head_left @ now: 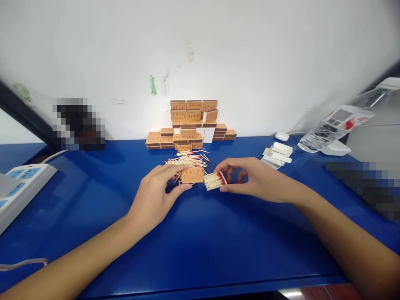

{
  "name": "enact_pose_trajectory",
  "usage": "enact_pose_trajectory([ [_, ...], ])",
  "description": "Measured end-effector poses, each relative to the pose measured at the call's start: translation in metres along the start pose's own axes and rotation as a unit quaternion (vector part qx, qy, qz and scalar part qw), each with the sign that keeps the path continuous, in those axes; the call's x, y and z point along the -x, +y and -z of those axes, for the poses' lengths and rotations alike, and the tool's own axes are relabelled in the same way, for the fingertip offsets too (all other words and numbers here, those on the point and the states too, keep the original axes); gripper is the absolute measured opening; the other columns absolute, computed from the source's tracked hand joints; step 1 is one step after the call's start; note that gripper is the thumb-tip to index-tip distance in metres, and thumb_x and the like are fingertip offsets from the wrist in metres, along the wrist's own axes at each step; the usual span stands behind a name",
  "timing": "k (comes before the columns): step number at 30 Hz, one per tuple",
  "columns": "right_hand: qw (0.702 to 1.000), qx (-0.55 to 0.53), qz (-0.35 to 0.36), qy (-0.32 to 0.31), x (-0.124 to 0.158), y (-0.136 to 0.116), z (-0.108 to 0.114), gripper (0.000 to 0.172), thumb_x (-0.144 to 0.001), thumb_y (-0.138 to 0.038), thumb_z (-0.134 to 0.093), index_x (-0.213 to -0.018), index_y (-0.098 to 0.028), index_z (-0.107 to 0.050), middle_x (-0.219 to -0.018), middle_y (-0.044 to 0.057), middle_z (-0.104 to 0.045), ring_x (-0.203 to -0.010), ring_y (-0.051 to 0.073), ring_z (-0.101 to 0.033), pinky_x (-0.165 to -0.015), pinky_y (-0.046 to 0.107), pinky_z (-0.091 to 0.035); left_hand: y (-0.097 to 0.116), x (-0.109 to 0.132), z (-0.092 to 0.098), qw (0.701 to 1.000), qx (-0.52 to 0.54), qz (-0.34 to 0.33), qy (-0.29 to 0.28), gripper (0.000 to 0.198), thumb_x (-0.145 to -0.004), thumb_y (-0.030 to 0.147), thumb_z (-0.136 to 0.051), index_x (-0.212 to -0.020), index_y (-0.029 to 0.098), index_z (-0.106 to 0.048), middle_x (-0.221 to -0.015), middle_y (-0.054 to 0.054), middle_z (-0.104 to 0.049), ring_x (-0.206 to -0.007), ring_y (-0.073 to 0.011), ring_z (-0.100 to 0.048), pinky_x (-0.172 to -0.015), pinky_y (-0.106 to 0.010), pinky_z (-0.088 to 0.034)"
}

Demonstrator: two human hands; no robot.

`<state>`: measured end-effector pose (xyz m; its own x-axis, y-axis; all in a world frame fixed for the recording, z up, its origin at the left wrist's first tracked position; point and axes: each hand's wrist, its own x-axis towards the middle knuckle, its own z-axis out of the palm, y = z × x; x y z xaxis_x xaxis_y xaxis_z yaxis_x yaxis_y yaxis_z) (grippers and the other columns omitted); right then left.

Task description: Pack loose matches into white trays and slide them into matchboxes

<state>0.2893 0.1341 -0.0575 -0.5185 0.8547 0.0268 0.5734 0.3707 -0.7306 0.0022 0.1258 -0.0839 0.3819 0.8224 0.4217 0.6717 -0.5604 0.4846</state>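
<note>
Between the thumb and fingers of my left hand (158,187) is a tan matchbox sleeve (192,175) with red lettering, its printed face up. My right hand (246,177) pinches a white matchbox tray (215,181) by its right end. Matches with red heads lie side by side in the tray. The tray's left end is close to the sleeve's right edge; whether they touch I cannot tell. Just behind the sleeve spreads a loose pile of matches (187,161), partly hidden by my left hand and the sleeve.
Stacked matchboxes (193,116) stand against the wall. White empty trays (277,155) lie at the right, near a tilted plastic bottle (337,121) and a small white case (282,136). At the left is a power strip (28,183) on the blue table (200,246).
</note>
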Motion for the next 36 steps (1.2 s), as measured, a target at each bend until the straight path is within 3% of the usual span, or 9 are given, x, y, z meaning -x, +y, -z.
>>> enact_pose_trajectory([
  [5,0.999,-0.035,0.009,0.026,-0.001,0.002,0.001,0.035,-0.087,-0.044,-0.078,-0.117,-0.026,-0.072,-0.094,0.002,-0.073,-0.084,0.018,-0.066,-0.068,0.031,-0.052,-0.001,0.001,0.001,1.0,-0.003,-0.013,0.004,0.044,-0.09,0.029,-0.081,-0.132,0.029,-0.069,-0.095,-0.001,-0.073,-0.079,-0.0187,-0.063,-0.07,-0.032,-0.053],
  [11,0.998,-0.024,0.016,0.061,-0.001,0.004,-0.002,0.039,-0.086,-0.045,-0.079,-0.119,-0.025,-0.073,-0.091,0.002,-0.071,-0.081,0.018,-0.066,-0.067,0.031,-0.052,-0.001,0.002,0.0,1.0,0.005,-0.029,0.001,0.045,-0.089,0.031,-0.081,-0.132,0.027,-0.07,-0.101,-0.003,-0.076,-0.085,-0.0207,-0.065,-0.077,-0.034,-0.054],
  [19,0.993,-0.07,-0.011,0.098,-0.002,-0.002,-0.009,0.042,-0.084,-0.047,-0.081,-0.119,-0.025,-0.075,-0.091,0.004,-0.073,-0.08,0.018,-0.066,-0.062,0.031,-0.055,0.0,0.001,0.004,0.999,0.041,-0.017,0.027,0.046,-0.084,0.034,-0.086,-0.128,0.028,-0.074,-0.099,-0.002,-0.077,-0.084,-0.0199,-0.064,-0.075,-0.032,-0.053],
  [25,0.988,-0.115,-0.037,0.098,-0.001,-0.007,-0.008,0.044,-0.084,-0.045,-0.081,-0.123,-0.025,-0.073,-0.084,0.001,-0.07,-0.059,0.013,-0.061,-0.046,0.027,-0.055,0.001,0.0,0.003,0.994,0.104,-0.008,0.043,0.046,-0.082,0.038,-0.088,-0.125,0.029,-0.076,-0.094,-0.001,-0.075,-0.079,-0.0173,-0.061,-0.071,-0.03,-0.052],
  [32,0.986,-0.136,-0.044,0.09,0.0,-0.007,-0.007,0.051,-0.086,-0.05,-0.079,-0.129,-0.023,-0.07,-0.079,0.001,-0.071,-0.052,0.013,-0.061,-0.047,0.028,-0.056,0.005,-0.003,0.006,0.988,0.15,-0.002,0.043,0.045,-0.084,0.046,-0.085,-0.126,0.032,-0.077,-0.101,-0.004,-0.076,-0.083,-0.0186,-0.065,-0.071,-0.031,-0.055],
  [36,0.986,-0.135,-0.043,0.087,-0.001,-0.005,-0.006,0.051,-0.088,-0.049,-0.078,-0.131,-0.023,-0.07,-0.08,0.001,-0.071,-0.052,0.013,-0.062,-0.049,0.029,-0.055,0.005,-0.004,0.007,0.985,0.168,-0.01,0.037,0.044,-0.085,0.042,-0.085,-0.127,0.033,-0.077,-0.103,-0.003,-0.075,-0.082,-0.0168,-0.064,-0.071,-0.029,-0.055],
])
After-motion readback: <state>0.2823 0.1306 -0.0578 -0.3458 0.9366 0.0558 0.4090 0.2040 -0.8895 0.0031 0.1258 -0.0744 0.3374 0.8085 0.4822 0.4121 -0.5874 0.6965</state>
